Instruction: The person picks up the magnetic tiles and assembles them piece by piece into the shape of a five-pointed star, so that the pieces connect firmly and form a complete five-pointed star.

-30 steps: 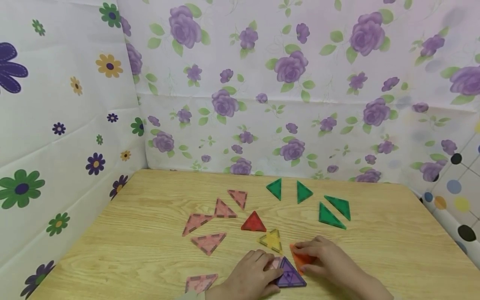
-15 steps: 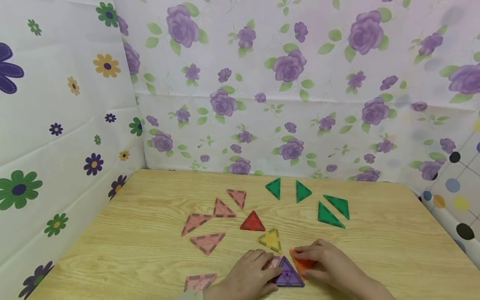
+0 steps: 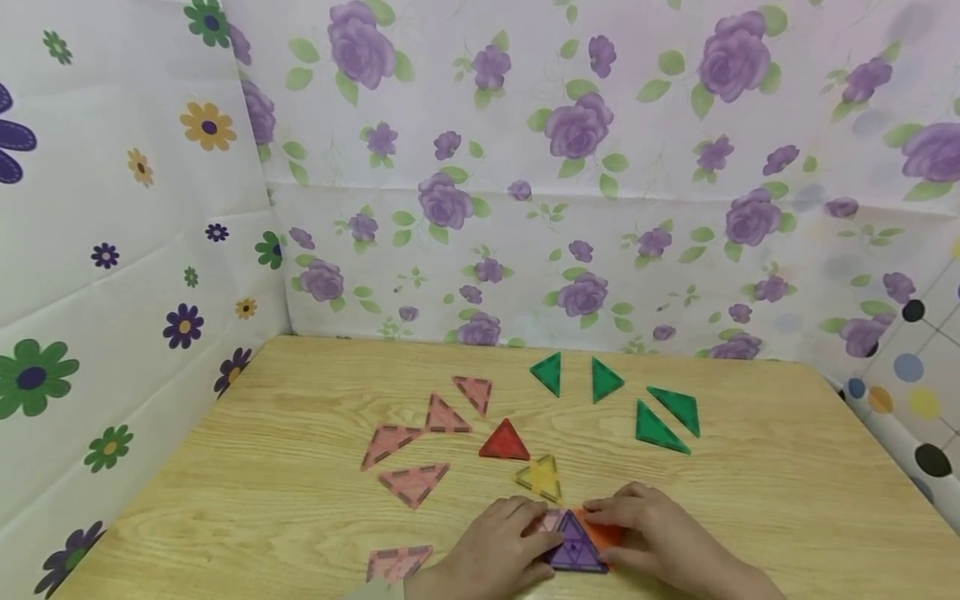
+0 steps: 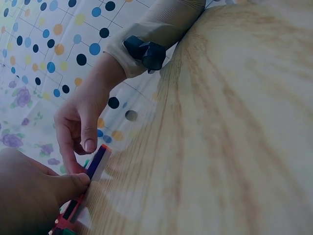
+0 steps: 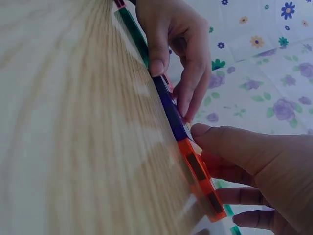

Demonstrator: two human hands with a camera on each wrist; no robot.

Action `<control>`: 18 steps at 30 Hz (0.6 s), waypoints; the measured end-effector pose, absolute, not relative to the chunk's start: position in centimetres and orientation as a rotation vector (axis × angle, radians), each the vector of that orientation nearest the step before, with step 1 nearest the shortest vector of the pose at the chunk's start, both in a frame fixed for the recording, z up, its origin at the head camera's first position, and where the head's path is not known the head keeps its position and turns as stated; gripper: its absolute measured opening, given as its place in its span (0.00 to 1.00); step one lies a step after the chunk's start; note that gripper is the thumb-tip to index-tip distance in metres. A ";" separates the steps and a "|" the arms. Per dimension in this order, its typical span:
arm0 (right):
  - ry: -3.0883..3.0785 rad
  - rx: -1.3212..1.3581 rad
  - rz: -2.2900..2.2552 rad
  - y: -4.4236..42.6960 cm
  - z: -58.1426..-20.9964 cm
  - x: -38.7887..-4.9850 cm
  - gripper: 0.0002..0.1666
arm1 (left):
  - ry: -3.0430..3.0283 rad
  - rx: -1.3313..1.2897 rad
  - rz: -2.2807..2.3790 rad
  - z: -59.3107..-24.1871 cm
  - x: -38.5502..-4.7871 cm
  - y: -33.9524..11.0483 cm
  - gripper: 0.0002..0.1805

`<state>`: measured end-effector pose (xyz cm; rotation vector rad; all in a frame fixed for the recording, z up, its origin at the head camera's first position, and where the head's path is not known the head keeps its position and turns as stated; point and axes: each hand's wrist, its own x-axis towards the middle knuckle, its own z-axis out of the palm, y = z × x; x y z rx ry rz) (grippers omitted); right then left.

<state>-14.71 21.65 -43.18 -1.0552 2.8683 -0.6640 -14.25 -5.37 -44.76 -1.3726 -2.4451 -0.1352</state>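
Near the table's front edge lies a purple triangular magnetic tile [image 3: 576, 552], with a pink tile [image 3: 551, 522] against its upper left side, partly under fingers. My left hand [image 3: 487, 546] grips these from the left, its thumb on the purple tile's edge. On the other side, my right hand [image 3: 663, 533] pinches an orange triangular tile [image 3: 600, 530] between thumb and fingers. The orange tile [image 5: 199, 176] touches the end of the purple tile [image 5: 171, 111] in the right wrist view. Fingers cover much of the orange tile's face.
A yellow triangle [image 3: 542, 477] and a red triangle [image 3: 505, 442] lie just beyond the hands. Several pink triangles [image 3: 414, 483] are spread to the left. Several green triangles [image 3: 660, 429] lie at the back right. Patterned cloth [image 3: 450, 250] hangs behind the table.
My right hand has brought the orange tile left and down against the purple tile, closing the gap between them. The left hand has stayed in place on the purple and pink tiles.
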 end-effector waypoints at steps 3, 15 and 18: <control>2.928 -1.098 -0.635 21.3 -43.3 -14.4 0.24 | -2.442 -1.373 -0.149 -44.7 -14.3 -5.4 0.20; 3.008 -1.098 -0.617 20.7 -43.5 -14.4 0.19 | -2.409 -1.378 -0.163 -44.8 -14.4 -5.4 0.20; 2.980 -1.028 -0.610 20.7 -43.2 -14.5 0.20 | -2.396 -1.378 -0.166 -44.8 -14.2 -5.3 0.19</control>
